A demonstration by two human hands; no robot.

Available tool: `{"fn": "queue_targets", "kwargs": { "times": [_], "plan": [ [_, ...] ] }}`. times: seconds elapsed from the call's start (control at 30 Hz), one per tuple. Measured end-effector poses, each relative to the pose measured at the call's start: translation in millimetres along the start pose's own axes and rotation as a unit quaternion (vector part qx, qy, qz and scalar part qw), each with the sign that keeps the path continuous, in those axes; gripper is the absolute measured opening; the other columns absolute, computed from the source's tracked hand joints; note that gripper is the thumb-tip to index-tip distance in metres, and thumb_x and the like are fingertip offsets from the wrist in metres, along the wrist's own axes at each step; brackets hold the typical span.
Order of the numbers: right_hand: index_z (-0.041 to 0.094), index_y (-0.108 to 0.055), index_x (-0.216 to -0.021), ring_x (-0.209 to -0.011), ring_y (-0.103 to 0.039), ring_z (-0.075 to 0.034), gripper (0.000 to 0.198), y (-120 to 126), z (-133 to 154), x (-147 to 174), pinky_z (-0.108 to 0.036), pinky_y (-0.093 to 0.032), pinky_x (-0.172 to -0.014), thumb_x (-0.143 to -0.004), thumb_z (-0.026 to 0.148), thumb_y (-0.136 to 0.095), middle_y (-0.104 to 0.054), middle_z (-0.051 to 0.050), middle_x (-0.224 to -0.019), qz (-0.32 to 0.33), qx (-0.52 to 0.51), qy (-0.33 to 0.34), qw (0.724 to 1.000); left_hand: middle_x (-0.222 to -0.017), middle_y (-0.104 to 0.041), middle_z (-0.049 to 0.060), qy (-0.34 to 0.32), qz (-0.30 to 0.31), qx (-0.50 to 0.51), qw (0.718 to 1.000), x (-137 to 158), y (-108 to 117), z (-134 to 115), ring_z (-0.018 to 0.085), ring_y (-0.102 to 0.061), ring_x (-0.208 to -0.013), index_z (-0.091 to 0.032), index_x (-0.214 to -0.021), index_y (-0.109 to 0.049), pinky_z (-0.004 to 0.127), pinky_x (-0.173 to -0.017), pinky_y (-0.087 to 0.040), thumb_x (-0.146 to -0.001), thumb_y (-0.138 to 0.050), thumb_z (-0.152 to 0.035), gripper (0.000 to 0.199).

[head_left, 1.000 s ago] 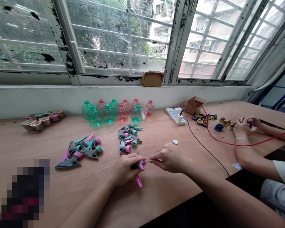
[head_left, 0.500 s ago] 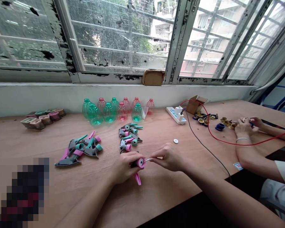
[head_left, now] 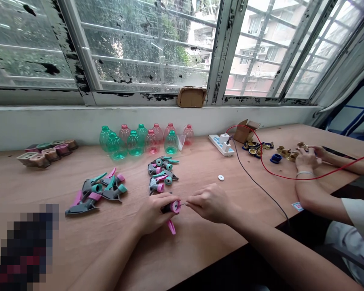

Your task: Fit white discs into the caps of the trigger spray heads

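Note:
My left hand [head_left: 154, 213] is closed around a spray bottle trigger head [head_left: 175, 206], a dark one with a pink collar and pink trigger. Its collar faces right, showing a white round part inside. My right hand [head_left: 210, 203] pinches a thin metal tool [head_left: 183, 204], whose tip meets or nearly meets the collar; its full shape is hidden by the fingers. A small white disc [head_left: 221, 178] lies on the table beyond my right hand. More trigger heads, grey with teal and pink parts, lie in one pile [head_left: 97, 192] at left and another [head_left: 163, 173] ahead of my left hand.
Several green and pink bottles [head_left: 135, 144] stand along the wall. Patterned blocks [head_left: 45, 153] sit at the back left. A power strip [head_left: 221, 144] with red and black cables lies at centre right. Another person's hands [head_left: 307, 159] work at right near gold and blue parts [head_left: 276, 158].
The view has shifted slightly to the right. My right hand's fingers have turned a little around the thin tool, and less of it shows. The other person's hands have changed position slightly.

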State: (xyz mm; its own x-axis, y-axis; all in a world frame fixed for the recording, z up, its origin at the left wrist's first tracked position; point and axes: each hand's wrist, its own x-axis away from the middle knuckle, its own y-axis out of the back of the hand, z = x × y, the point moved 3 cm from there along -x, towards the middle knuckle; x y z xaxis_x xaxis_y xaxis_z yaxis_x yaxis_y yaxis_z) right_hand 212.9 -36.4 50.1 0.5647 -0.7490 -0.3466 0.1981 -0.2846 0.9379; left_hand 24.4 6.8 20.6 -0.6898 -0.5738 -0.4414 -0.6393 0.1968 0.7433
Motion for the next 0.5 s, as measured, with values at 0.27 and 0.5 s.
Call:
{"fn": "queue_targets", "kwargs": {
  "times": [0.27,0.5],
  "plan": [
    [0.021,-0.067,-0.071,-0.064,-0.060,-0.012,0.034,-21,-7,8,-0.026,-0.024,-0.056,-0.094,0.036,-0.047,-0.070,-0.001,-0.068,-0.033,-0.055,-0.033,0.997,-0.090,-0.069,0.003,-0.006,0.012,-0.015,1.000,-1,-1,-1,0.014,-0.063,-0.079,-0.021,-0.105,-0.067,0.023,-0.073,-0.048,-0.083,-0.062,-0.021,0.022],
    [0.023,-0.071,-0.079,-0.063,-0.060,-0.012,0.030,-21,-4,6,-0.025,-0.026,-0.058,-0.094,0.035,-0.048,-0.071,-0.002,-0.069,-0.033,-0.080,-0.057,0.995,-0.091,-0.069,0.002,0.004,0.004,-0.004,1.000,-5,-2,-4,0.013,-0.063,-0.081,-0.020,-0.103,-0.066,0.022,-0.073,-0.047,-0.084,-0.062,-0.021,0.020]
  ]
}}
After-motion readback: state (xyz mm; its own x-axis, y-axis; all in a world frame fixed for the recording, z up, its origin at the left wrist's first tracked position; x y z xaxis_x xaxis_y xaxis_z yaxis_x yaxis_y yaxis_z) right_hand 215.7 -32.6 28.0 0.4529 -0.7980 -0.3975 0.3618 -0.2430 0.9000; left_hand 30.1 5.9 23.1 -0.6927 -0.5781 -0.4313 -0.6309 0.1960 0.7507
